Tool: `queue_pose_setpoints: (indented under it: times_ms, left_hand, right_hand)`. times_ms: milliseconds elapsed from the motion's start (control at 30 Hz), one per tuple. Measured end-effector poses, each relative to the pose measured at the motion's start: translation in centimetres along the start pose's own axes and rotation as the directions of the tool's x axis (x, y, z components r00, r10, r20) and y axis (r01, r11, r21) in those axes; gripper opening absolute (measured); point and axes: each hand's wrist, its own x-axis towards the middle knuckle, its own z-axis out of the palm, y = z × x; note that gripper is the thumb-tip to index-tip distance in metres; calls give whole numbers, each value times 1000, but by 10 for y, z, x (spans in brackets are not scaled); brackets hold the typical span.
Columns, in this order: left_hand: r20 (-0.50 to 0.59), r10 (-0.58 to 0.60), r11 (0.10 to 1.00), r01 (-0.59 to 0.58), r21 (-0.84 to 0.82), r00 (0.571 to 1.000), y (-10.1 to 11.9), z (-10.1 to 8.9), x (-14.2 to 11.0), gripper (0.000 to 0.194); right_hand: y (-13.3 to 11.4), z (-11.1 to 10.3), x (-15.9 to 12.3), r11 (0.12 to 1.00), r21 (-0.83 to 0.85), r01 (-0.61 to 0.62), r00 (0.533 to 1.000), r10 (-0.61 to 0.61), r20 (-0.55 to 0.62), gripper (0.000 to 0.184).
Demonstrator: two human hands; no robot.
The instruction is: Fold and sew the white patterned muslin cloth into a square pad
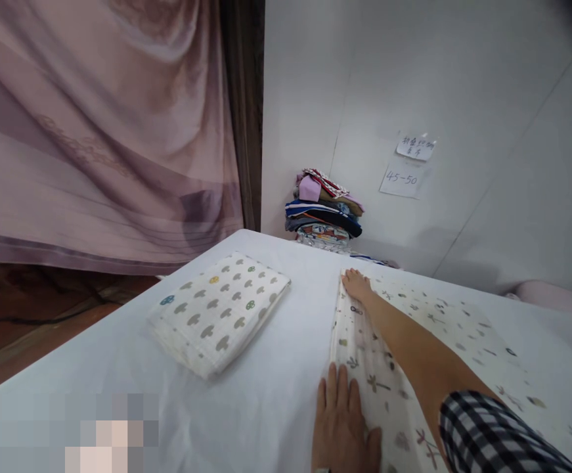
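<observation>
Nearest, the left hand [342, 417] lies palm down with its fingers stretched out and slightly apart; it grasps nothing visible, and its fingertips rest at the left border of the patterned cloth [463, 328]. This thin cloth spreads beneath and to the right of both hands, with faint ripples running lengthwise between them. A flat palm seems the right choice here: light, even pressure drawn along the border should ease the ripples out, while a hard push could drag such loose fabric askew.

Farther along the same border, the right hand [357, 286] reaches to the cloth's far corner, its fingers extended over it; whether they pinch the fabric or merely press it, I cannot tell. Holding that corner firm would give the nearer hand something to smooth against. The right forearm crosses above the cloth, so lifting it clear of the fabric as it moves would avoid fresh creases.

Left of both hands and well apart from them, a folded cloth [226, 302] with mushroom shapes lies on the white table [132, 361]. Beyond the right hand, a stack of fabrics [322, 210] stands against the wall [487, 98].
</observation>
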Motion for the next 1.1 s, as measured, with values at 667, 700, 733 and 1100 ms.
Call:
queue_pose_setpoints:
  times_ms: [667,700,733,1100]
  left_hand:
    - [48,61,997,-58,-58,997,-11,1,1,66]
    - [53,64,996,-61,-59,997,-10,1,1,67]
    - [59,65,996,-61,-62,996,-10,0,1,67]
    - [126,55,993,-42,-110,990,-6,-14,0,74]
  right_hand:
    - [-1,-5,-25,1000,11,22,995,-23,98,65]
    - [-2,-7,-26,1000,10,21,995,-22,100,65]
    - [-3,-8,-28,1000,10,19,995,-20,102,66]
    - [1,4,-48,995,26,91,991,-93,93,73]
